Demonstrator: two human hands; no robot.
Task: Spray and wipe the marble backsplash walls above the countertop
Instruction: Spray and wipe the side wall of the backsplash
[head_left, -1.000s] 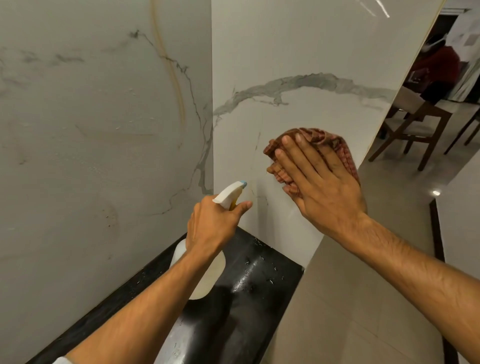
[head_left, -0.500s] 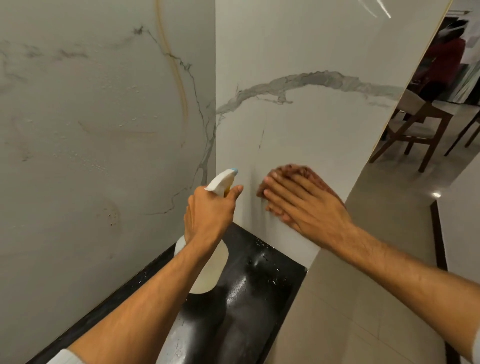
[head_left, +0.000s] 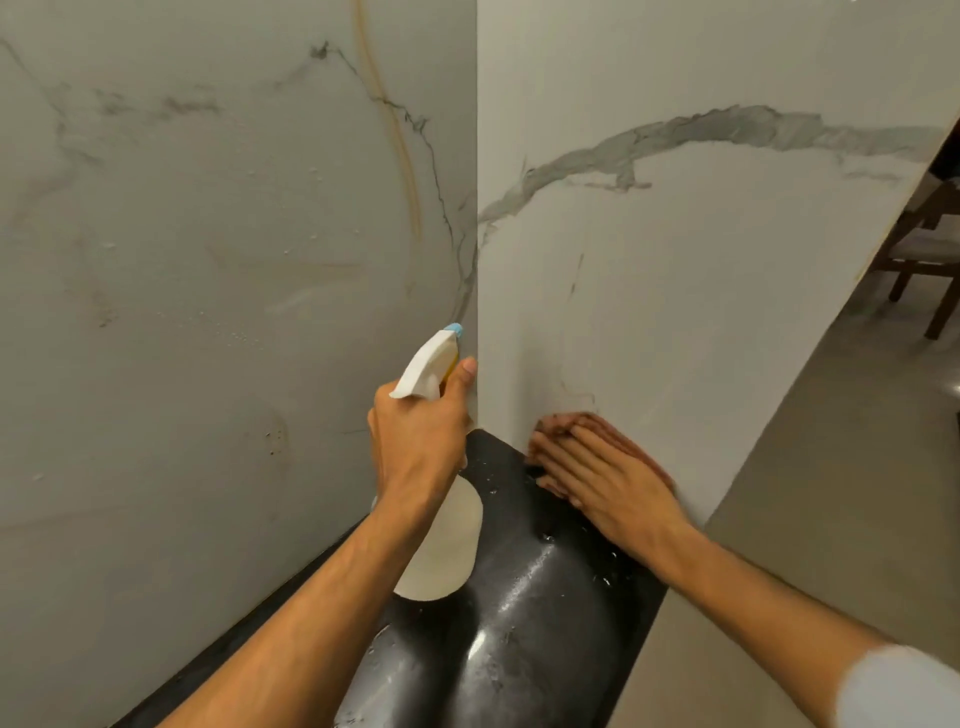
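Two marble backsplash walls meet in a corner: the left wall (head_left: 208, 260) has grey and amber veins and fine droplets, the right wall (head_left: 701, 286) has a broad grey vein. My left hand (head_left: 415, 441) grips a white spray bottle (head_left: 441, 545) by its trigger head, nozzle pointing up near the corner. My right hand (head_left: 602, 483) lies flat with fingers together, pressing a reddish-brown cloth (head_left: 618, 434) against the bottom of the right wall, just above the black countertop (head_left: 519, 623). Most of the cloth is hidden under the hand.
The black countertop is wet and shiny, with water drops near the corner. The right wall ends at a vertical edge (head_left: 810, 374); beyond it lie a beige tiled floor (head_left: 857, 441) and a dark wooden chair (head_left: 924, 249).
My right hand has slid the cloth down the right wall from mid-height to its base at the countertop. My left hand with the bottle has stayed near the corner.
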